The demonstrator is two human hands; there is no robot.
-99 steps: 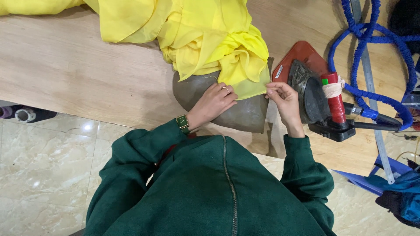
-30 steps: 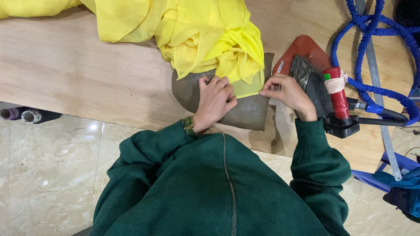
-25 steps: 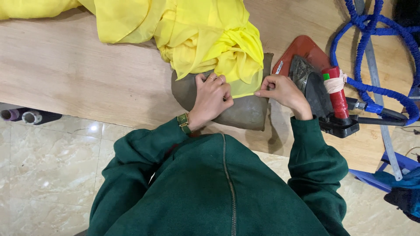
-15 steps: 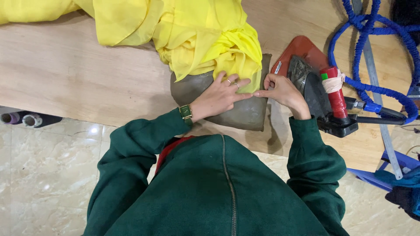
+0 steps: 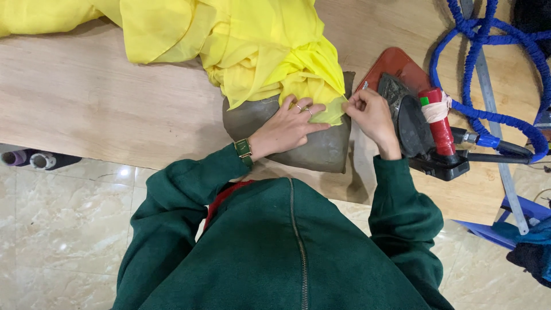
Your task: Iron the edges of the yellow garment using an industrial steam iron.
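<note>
A heap of yellow fabric [image 5: 252, 46] lies across the wooden table [image 5: 103, 115], and one folded corner of it rests on a grey padded pressing cushion [image 5: 313, 150]. My left hand [image 5: 287, 127] lies flat on that corner with its fingers spread, pressing it onto the cushion. My right hand [image 5: 370, 115] pinches the fabric's edge at the cushion's right end. Just right of that hand an iron [image 5: 422, 123] with a red handle rests on a red-brown stand [image 5: 396, 63].
A blue coiled hose [image 5: 488, 69] and a black cable run from the iron toward the table's right edge. Rolls lie on the tiled floor [image 5: 69, 229] at the left. A blue frame and dark cloth sit at the lower right.
My left hand has opened from a curled grip and now lies flat on the fabric. My right hand has stayed at the fabric's edge.
</note>
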